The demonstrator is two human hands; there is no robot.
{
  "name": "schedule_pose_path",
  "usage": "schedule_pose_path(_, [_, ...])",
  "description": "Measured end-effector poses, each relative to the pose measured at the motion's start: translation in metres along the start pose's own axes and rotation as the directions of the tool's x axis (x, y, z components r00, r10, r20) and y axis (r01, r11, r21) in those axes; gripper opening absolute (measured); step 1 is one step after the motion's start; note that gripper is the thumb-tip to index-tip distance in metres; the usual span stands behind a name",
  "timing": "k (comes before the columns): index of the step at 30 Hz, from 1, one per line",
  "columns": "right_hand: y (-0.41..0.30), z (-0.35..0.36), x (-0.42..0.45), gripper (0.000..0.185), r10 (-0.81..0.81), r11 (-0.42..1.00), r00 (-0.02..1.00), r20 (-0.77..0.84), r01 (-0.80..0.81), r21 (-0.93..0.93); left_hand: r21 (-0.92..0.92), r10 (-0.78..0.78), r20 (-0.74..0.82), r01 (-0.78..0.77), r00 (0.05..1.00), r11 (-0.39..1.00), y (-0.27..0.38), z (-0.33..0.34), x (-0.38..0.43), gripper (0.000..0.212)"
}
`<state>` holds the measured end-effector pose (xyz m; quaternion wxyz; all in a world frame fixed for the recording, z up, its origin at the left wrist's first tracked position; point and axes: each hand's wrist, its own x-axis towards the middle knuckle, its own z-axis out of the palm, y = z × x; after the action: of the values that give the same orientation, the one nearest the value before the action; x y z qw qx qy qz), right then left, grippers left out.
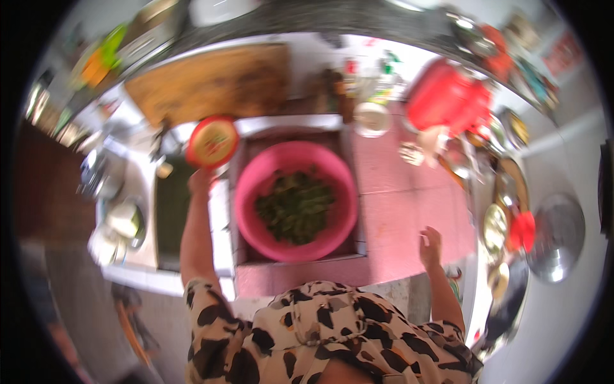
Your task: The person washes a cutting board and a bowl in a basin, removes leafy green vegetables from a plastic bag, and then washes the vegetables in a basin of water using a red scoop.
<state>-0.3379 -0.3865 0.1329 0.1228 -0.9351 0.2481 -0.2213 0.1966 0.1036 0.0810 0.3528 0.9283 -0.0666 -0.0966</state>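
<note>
My left hand [200,179] grips the near edge of a red dish [212,142] with a cream inside and a small pattern or contents at its middle; blur hides which. The dish is beside the upper left of a round pink plastic basin [245,201]. Dark green leaves [296,207] lie heaped in the basin, which stands in a recessed square of the counter. Near the front right of the pink tiled countertop [398,211], my right hand [430,246] holds nothing, its fingers loosely apart.
A dark sink basin [170,225] lies left, and a wooden board [211,81] leans behind. White bowl [372,119], bottles [387,72] and a red plastic container [448,98] stand at the back. Metal lids and pans [556,237] hang or stand along the right wall.
</note>
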Motion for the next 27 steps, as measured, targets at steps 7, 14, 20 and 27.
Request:
schedule_pose_path(7, [0.013,-0.071,-0.026,0.017,0.181,0.982,0.982,-0.049,-0.183,-0.049,-0.886,-0.197,0.011,0.101,0.98,0.452,-0.003,0.026,0.023,0.026])
schedule_pose_path(14, [0.058,-0.121,-0.071,0.018,0.427,0.869,0.855,-0.295,-0.478,-0.127,-0.773,-0.01,0.295,0.245,0.955,0.585,0.122,0.084,-0.091,0.029])
schedule_pose_path(20, [0.249,-0.167,-0.035,0.021,0.454,0.737,0.656,-0.602,-0.657,-0.16,-0.658,0.035,0.568,0.428,0.823,0.619,0.217,0.189,-0.18,0.023])
schedule_pose_path(27, [0.457,-0.279,-0.061,0.053,0.458,0.338,0.229,-0.859,-0.938,-0.069,-0.597,0.068,0.68,0.498,0.73,0.629,0.306,0.297,-0.216,0.022])
